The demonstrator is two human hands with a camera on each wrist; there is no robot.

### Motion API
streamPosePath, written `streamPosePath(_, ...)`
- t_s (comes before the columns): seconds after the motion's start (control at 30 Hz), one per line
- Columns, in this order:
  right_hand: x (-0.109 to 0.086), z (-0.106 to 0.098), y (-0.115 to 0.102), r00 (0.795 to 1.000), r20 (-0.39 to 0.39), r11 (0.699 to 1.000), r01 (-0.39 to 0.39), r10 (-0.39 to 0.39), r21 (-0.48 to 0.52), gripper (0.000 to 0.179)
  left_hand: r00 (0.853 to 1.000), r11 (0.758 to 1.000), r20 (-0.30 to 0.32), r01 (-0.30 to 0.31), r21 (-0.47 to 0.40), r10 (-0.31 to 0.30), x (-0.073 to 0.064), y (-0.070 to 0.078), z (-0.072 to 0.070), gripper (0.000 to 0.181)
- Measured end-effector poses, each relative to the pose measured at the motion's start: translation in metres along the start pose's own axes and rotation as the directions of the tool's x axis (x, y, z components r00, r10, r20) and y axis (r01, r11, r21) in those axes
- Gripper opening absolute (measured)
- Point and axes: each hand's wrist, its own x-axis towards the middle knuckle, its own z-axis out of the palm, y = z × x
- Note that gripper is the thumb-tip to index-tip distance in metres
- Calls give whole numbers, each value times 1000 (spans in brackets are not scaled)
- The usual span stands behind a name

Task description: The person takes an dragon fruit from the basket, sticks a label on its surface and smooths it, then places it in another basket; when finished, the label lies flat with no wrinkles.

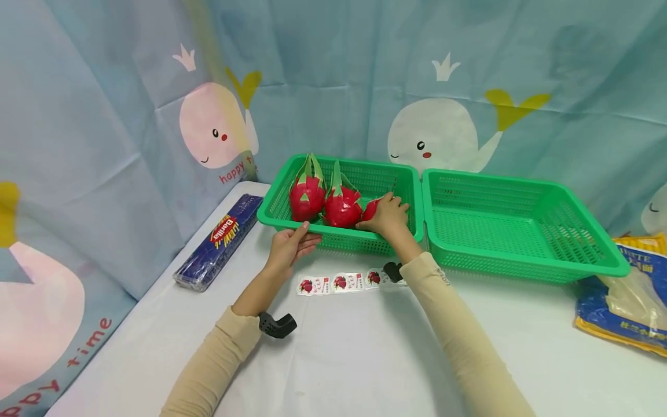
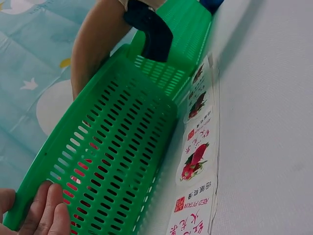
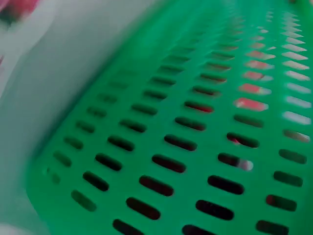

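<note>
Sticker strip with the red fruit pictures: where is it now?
In the head view, the sticker strip lies on the white table just in front of the left green basket, its right end by the right sleeve.

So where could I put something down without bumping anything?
Inside the right green basket, which is bare, or on the white table between the two sleeves, on the near side of the stickers. The left green basket is crowded with dragon fruits and the right hand.
</note>
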Motion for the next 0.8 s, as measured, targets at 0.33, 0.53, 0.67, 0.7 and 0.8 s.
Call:
streamPosePath(0.33,6,-1,14,997,-45,989,68,-63,135,100,1000,1000,-12,-1,8,1,1,2,2,43)
streamPosePath(0.53,5,-11,24,984,-73,962,175,-163,210,84,1000,1000,9,-2,8,2,2,2,0,45)
streamPosePath(0.67,0,-29,28,962,-115,929,271,-249,253,86,1000,1000,8,-1,19,1,2,3,0,46)
streamPosePath(0.7,-2,-35,29,955,-127,919,292,-267,264,86,1000,1000,8,-2,21,2,1,3,0,46)
streamPosePath(0.8,-12,-54,33,943,-146,905,328,-298,273,88,1000,1000,10,-5,19,4,1,4,0,46)
